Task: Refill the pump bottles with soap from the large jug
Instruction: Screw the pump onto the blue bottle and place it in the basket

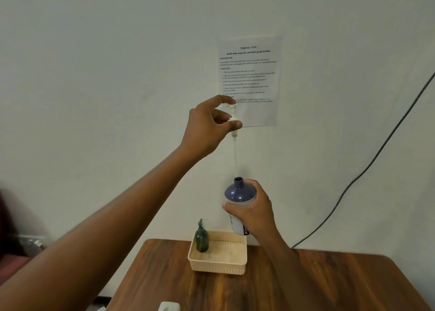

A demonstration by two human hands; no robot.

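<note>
- Holding a white pump head (233, 120) high in front of the wall, the left hand (207, 127) pinches it between thumb and fingertips, its dip tube hanging straight down.
- The tube's lower end sits just above the open neck of the blue-shouldered pump bottle (239, 202); whether it has entered the mouth cannot be told.
- The right hand (254, 214) is wrapped firmly around that bottle's pale body, keeping it roughly upright in the air above the counter (306, 284).
- Below it, a cream slotted basket (219, 267) rests on the counter's far edge near the wall.
- A dark green pump bottle (202, 239), pump fitted, stands upright in the basket's left corner.
- A white object (169, 306), cut off at the bottom edge, lies on the near counter.
- A printed task sheet (250, 75) is stuck to the wall, and a black cable (376, 155) runs down at right.
</note>
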